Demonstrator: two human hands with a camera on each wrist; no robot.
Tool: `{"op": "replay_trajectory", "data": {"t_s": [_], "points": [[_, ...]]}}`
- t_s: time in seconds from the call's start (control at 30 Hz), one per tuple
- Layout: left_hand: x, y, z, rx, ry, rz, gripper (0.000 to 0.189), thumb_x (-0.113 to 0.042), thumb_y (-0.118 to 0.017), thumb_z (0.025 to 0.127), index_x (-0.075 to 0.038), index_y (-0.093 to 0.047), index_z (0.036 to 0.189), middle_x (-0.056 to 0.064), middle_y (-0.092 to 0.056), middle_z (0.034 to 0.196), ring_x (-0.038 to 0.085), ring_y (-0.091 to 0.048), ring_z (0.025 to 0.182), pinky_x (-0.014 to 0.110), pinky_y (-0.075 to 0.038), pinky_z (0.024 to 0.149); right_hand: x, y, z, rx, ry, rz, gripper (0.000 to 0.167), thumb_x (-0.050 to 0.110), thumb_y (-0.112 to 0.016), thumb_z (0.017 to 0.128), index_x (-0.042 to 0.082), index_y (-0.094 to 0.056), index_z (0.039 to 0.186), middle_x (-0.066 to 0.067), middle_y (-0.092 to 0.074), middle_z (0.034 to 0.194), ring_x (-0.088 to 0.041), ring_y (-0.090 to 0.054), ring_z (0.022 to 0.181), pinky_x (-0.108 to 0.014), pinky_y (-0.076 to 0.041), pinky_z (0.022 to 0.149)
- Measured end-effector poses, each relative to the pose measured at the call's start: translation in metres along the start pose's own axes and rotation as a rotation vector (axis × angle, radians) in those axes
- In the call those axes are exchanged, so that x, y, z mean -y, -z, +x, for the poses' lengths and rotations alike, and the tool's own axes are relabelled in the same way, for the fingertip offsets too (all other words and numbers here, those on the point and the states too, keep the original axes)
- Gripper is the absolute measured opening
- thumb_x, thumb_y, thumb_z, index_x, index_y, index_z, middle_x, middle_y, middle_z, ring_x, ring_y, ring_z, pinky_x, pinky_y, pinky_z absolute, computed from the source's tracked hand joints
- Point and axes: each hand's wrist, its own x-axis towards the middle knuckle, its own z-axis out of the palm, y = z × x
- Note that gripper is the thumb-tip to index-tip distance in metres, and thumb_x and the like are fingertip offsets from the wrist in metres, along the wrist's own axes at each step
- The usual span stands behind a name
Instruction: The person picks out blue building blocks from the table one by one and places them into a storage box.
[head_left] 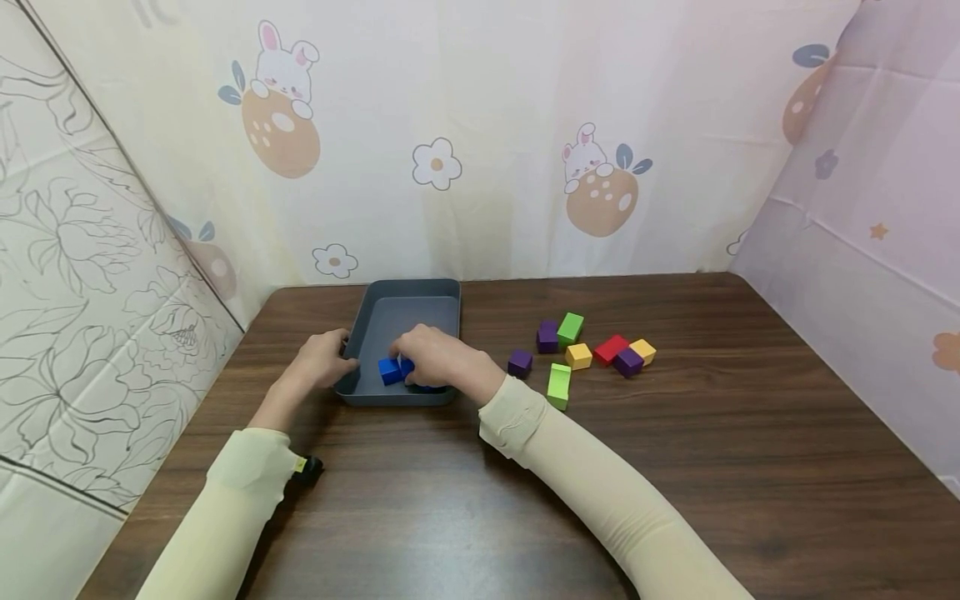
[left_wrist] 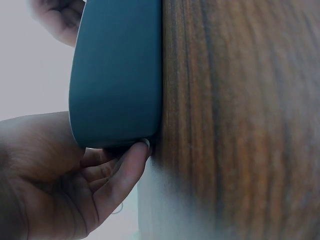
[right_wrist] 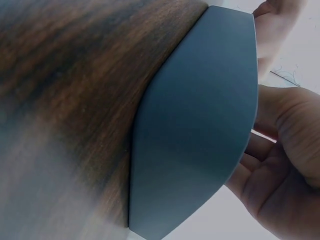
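A grey rectangular tray (head_left: 415, 288) lies on the table, with blue blocks (head_left: 389, 371) near its front end. My left hand (head_left: 321, 360) grips the tray's left side, its thumb over the rim and its fingers along the outer wall. In the left wrist view that hand (left_wrist: 65, 175) bends round the tray's corner. Reaching over the right rim, my right hand (head_left: 437, 357) pinches a blue block (head_left: 407, 366) low inside the tray, beside another blue one. The tray's wall (right_wrist: 195, 125) hides the right fingertips in the right wrist view.
Right of the tray lie purple blocks (head_left: 520, 363), green blocks (head_left: 558, 386), yellow blocks (head_left: 578, 357) and a red block (head_left: 611, 350). A patterned curtain (head_left: 495, 208) hangs along the table's back edge. A small black object (head_left: 308, 472) shows by the left sleeve.
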Motion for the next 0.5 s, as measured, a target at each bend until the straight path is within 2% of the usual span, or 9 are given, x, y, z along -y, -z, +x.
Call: {"op": "replay_trajectory", "data": {"t_s": [0.3, 0.5], "points": [[-0.001, -0.001, 0.000, -0.008, 0.003, 0.000, 0.046, -0.013, -0.067, 0.101, 0.011, -0.055, 0.138, 0.032, -0.066, 0.125, 0.039, -0.067, 0.107, 0.053, -0.058, 0.092, -0.001, 0.005, -0.004, 0.011, -0.014, 0.006, 0.041, 0.022, -0.080, 0.097, 0.012, -0.071, 0.135, -0.006, -0.073, 0.127, -0.017, -0.068, 0.111, -0.034, -0.056, 0.100], [0.000, 0.000, 0.000, -0.010, -0.004, 0.010, 0.046, -0.013, -0.068, 0.100, 0.012, -0.055, 0.137, 0.032, -0.066, 0.125, 0.040, -0.067, 0.106, 0.053, -0.058, 0.092, -0.006, 0.012, -0.009, 0.001, -0.027, 0.059, 0.040, 0.022, -0.079, 0.098, 0.011, -0.071, 0.136, -0.008, -0.072, 0.129, -0.020, -0.067, 0.115, -0.037, -0.055, 0.102]]}}
